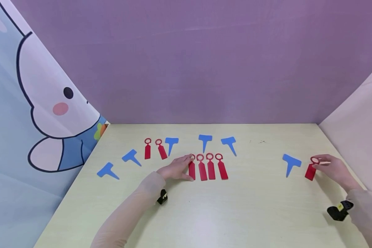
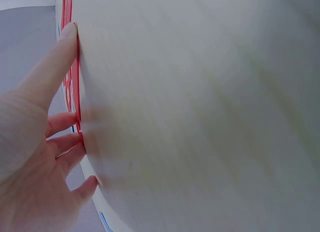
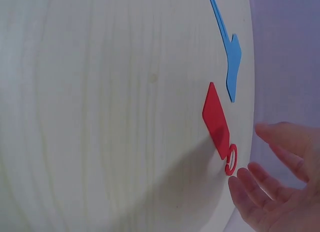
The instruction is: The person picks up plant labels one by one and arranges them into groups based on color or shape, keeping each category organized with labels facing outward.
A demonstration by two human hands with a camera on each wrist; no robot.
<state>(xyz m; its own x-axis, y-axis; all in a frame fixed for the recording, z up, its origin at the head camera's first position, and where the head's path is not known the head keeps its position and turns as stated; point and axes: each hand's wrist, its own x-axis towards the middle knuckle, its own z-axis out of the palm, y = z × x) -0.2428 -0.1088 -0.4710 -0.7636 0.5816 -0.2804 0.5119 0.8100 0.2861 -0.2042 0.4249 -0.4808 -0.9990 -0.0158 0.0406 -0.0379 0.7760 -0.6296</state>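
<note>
Near the middle of the table, my left hand [image 1: 175, 168] touches the leftmost red ring-topped tag [image 1: 191, 171] of a row. Its fingertips lie by the ring and its thumb by the lower end; in the left wrist view the thumb and fingers rest along the tag's red edge [image 2: 76, 86]. Close beside it are more red tags [image 1: 211, 170], rings facing away. At the far right, my right hand [image 1: 333, 170] hovers beside a single red tag [image 3: 216, 119], with its fingers spread and apart from the ring in the right wrist view. A blue T-shaped label [image 1: 290, 162] lies left of that tag.
Two red tags [image 1: 147, 151] and a blue T-shaped label [image 1: 171, 142] lie farther back. More blue labels [image 1: 205, 139] are at the back and at the left [image 1: 106, 170]. A purple wall [image 1: 204, 69] borders the table [image 1: 235, 213] behind, with cloth-covered sides.
</note>
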